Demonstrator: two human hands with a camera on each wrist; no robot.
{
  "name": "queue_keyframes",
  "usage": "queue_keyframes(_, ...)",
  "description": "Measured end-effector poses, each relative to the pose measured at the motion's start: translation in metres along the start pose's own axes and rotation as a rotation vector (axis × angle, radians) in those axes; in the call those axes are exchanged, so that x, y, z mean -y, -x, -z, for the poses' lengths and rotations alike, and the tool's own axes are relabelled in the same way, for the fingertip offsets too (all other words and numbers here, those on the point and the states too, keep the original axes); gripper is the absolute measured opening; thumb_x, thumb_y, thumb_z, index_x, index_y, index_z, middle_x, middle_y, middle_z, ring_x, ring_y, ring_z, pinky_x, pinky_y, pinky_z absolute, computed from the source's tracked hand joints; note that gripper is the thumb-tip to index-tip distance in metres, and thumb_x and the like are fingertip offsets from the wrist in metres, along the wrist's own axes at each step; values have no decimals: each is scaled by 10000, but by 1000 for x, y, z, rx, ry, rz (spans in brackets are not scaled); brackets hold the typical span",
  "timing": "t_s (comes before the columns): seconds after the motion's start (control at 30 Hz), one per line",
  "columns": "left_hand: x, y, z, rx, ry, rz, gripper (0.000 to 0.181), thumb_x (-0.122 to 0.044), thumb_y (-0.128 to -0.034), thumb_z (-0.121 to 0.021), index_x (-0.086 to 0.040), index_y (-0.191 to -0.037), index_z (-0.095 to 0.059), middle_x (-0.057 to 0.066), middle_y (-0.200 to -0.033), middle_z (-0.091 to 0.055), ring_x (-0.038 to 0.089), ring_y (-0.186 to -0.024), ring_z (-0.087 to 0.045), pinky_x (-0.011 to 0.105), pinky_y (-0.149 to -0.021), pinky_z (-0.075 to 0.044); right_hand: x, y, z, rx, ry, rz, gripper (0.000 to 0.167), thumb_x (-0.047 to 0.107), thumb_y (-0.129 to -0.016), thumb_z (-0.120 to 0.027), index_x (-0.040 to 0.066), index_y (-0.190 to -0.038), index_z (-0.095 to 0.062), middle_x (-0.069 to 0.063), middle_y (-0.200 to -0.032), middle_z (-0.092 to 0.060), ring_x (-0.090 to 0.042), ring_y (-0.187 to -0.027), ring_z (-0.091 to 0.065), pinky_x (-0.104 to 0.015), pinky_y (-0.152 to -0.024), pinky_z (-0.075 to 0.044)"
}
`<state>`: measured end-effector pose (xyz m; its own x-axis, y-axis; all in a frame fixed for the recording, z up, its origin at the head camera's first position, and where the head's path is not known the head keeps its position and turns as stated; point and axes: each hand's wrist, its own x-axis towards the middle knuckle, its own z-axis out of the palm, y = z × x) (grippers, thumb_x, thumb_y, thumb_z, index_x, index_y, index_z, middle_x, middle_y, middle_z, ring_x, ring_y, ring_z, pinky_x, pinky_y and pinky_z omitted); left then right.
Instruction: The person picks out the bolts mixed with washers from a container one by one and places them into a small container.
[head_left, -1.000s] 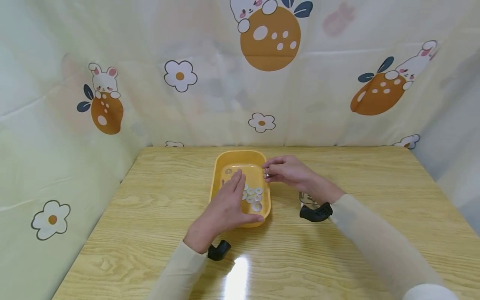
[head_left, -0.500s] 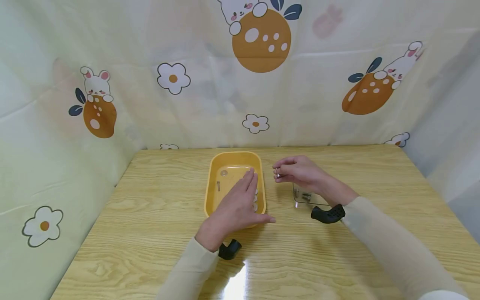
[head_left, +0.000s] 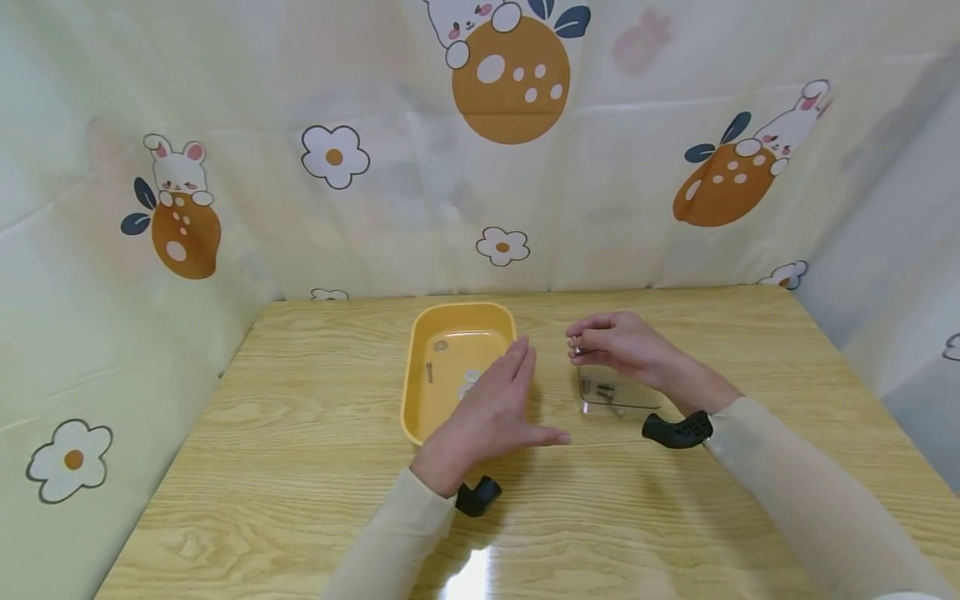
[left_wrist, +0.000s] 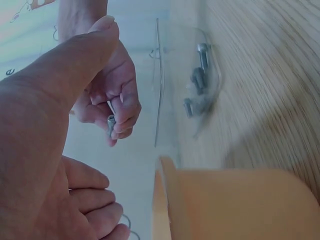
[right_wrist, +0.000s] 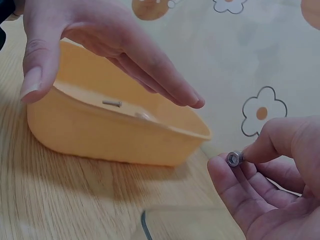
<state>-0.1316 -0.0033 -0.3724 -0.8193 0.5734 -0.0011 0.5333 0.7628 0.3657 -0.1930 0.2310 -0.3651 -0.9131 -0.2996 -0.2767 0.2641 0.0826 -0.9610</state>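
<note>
My right hand [head_left: 630, 346] pinches a silver socket-head screw [right_wrist: 233, 159] between thumb and fingers; its hex recess faces the right wrist camera. A second bit of metal shows by those fingers in the left wrist view, too small to tell. Beneath this hand stands a clear box [head_left: 622, 407] with several screws [left_wrist: 199, 80] inside. My left hand [head_left: 487, 417], fingers straight and thumb spread, hovers over the right side of a yellow tray [head_left: 407, 400] and holds nothing. In the tray lie a thin screw [head_left: 430, 372], a round washer [head_left: 441, 346] and pale washers [head_left: 471, 377], partly hidden by the hand.
Both containers stand on a wooden table [head_left: 300, 467], the clear box to the right of the tray with a gap between. Behind the table hangs a patterned curtain [head_left: 405, 225]. Black wrist mounts [head_left: 678, 431] sit on both wrists.
Both hands have moved right. The right hand, with the screw, has gone from the tray's right rim to above the clear box; the left has shifted across the tray towards its right side.
</note>
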Motion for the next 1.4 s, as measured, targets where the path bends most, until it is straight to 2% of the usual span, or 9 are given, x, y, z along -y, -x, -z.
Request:
queue_keyframes(0.2,-8,-9,-4,-2,-36,-15,1144,-709,-821,-632,-15,-1583,-134,143,-1670,-113,238,-1543,-166,346,-1235,-239,-4,3,8,-12,6,7,393,-1,-970,-507,-178,-1315,-443,-40,-970,-675,-123,-860,-682,-276,-834,-594)
queue_keyframes(0.37,-16,-16,-8,1,-62,-32,1044,-675,-886,-574,-1,-1574,-172,159,-1664,-137,255,-1541,-171,353,-1232,-248,-5,7,16,-29,36,-11,442,14,-973,-510,-181,-1357,-413,-23,-1001,-670,-114,-888,-687,-293,-879,-585)
queue_keyframes(0.53,-24,-25,-13,19,-91,-31,928,-603,-950,-532,-1,-1571,-194,152,-1663,-148,264,-1537,-183,357,-1237,-238,-9,10,23,-47,36,-14,329,21,-970,-523,-125,-1264,-500,-14,-979,-661,-119,-885,-688,-293,-864,-590)
queue_keyframes(0.67,-29,-31,-20,26,-131,-62,866,-558,-990,-489,29,-1559,-205,174,-1651,-179,269,-1529,-214,348,-1238,-234,-12,11,25,-58,50,-23,291,24,-974,-521,-127,-1223,-513,-25,-973,-649,-116,-864,-680,-296,-849,-596)
queue_keyframes(0.93,-38,-38,-34,0,-219,-114,755,-485,-1040,-413,69,-1530,-262,220,-1618,-248,299,-1496,-297,337,-1212,-295,-20,8,25,-59,202,-52,376,36,-993,-526,-199,-1281,-465,-127,-1034,-648,-113,-858,-687,-327,-877,-590)
queue_keyframes(1.1,-41,-40,-42,-61,-309,-135,696,-443,-1044,-436,88,-1485,-345,234,-1560,-359,308,-1452,-383,350,-1175,-362,-26,7,21,-67,306,-44,332,11,-983,-521,-198,-1241,-508,-222,-1085,-636,-144,-853,-696,-310,-821,-604)
queue_keyframes(1.2,-42,-41,-44,-96,-371,-135,639,-409,-1043,-458,77,-1455,-397,227,-1515,-431,301,-1423,-429,358,-1151,-398,-28,4,17,-78,353,-43,308,-3,-977,-520,-196,-1217,-529,-248,-1077,-646,-154,-842,-696,-315,-799,-608)
queue_keyframes(1.4,-43,-42,-46,-86,-387,-98,532,-328,-1058,-453,22,-1457,-424,186,-1534,-431,258,-1430,-428,355,-1149,-401,-32,-1,14,-103,398,-71,299,-18,-969,-505,-192,-1208,-547,-241,-1044,-670,-143,-799,-688,-323,-775,-611)
